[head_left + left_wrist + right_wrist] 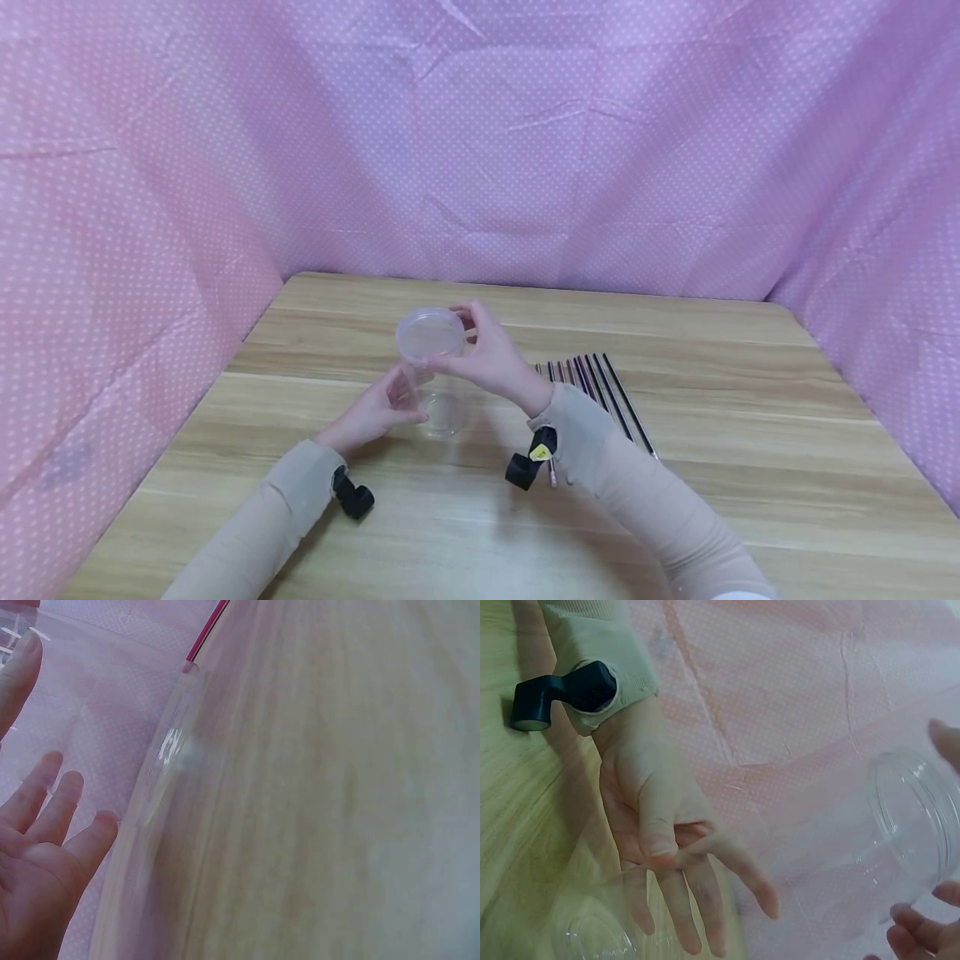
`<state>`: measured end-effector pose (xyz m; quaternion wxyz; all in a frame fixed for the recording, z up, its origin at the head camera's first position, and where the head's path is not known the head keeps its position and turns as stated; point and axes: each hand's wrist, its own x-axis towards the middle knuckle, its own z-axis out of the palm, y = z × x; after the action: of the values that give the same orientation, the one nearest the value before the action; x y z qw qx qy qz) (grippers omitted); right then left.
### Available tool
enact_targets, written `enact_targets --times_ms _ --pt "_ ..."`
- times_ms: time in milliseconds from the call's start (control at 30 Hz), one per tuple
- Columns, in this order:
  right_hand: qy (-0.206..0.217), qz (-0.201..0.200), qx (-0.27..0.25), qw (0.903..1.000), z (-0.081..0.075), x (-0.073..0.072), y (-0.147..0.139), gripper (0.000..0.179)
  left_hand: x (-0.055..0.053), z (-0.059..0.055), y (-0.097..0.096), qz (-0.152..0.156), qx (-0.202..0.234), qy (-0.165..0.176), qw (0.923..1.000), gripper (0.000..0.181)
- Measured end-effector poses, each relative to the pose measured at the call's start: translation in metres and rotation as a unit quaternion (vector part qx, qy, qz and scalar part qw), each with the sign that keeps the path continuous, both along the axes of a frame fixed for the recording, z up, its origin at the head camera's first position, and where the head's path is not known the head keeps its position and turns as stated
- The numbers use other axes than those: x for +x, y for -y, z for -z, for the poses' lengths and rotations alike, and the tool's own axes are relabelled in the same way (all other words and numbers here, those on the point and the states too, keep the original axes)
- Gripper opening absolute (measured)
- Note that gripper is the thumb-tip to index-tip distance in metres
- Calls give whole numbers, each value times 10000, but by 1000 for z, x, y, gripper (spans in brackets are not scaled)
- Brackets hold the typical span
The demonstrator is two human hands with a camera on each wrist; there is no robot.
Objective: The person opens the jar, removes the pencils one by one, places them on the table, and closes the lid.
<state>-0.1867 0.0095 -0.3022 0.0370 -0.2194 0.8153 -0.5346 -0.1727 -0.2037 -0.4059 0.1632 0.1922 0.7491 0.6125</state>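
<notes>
A clear, tall plastic jar point(444, 398) is tilted in front of me, its round top point(429, 332) leaning left and its base close over the table. My right hand point(491, 354) grips the jar by its upper end, thumb on the near side and fingers round the far rim. Lower down, my left hand point(381, 406) holds the jar's side between thumb and fingers. In the right wrist view, the left-hand fingers point(705, 900) show through the clear wall, and ridges circle the jar's rim point(915, 817).
Several dark, slim pencils point(611, 387) lie in a row right of the jar, partly hidden by my right forearm. The wooden table point(360, 300) ends at a pink dotted curtain point(487, 167) at the back and sides. A small black camera point(354, 497) is strapped to my left wrist.
</notes>
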Motion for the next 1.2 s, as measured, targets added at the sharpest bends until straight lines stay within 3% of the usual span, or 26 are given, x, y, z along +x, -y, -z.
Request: enact_targets --times_ms 233,500,933,1033,1200 --pt "527 -1149 -790 9888 7 -13 -15 59 4 1 -2 -41 -20 31 10000 86" --pt "819 -2312 -1268 9611 17 -23 -18 57 12 4 -3 -83 -52 71 9999 85" --pt "800 -2597 -1628 9485 16 -18 -22 58 18 1 -8 -197 -113 66 9997 85" --pt "752 -2586 -1567 9502 16 -18 -24 59 19 0 -10 -202 -94 56 9997 86" --pt "566 -2422 -1221 9608 16 -17 -28 59 20 2 -11 -214 -82 -13 9997 85"
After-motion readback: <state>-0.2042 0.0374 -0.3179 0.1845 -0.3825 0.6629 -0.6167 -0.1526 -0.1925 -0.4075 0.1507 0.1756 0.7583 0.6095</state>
